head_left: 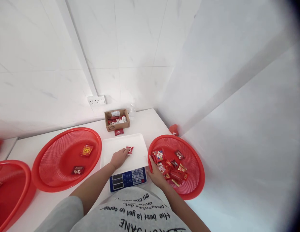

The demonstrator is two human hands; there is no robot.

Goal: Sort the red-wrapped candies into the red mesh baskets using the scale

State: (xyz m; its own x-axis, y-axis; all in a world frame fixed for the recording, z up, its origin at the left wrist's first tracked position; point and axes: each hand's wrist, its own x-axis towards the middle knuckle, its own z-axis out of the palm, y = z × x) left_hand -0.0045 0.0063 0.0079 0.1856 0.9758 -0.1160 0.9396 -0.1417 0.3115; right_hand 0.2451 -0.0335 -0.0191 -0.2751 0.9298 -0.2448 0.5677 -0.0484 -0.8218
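My left hand (120, 158) is over the white tray (137, 162) of a blue scale (127, 179), its fingertips closed on a small red packet (130, 150). My right hand (155, 172) grips the left rim of a red mesh basket (198, 180), thumb inside and the other fingers beneath, partly hidden. Several red packets (177, 175) lie in that basket, mostly toward its left and middle. The basket's rim stands right beside the scale tray.
Behind the tray are a cardboard box (118, 126) of packets and one loose red packet (119, 131). On the left stand a red basket (65, 161) with two packets and another red basket (9, 199). Walls rise behind and at right.
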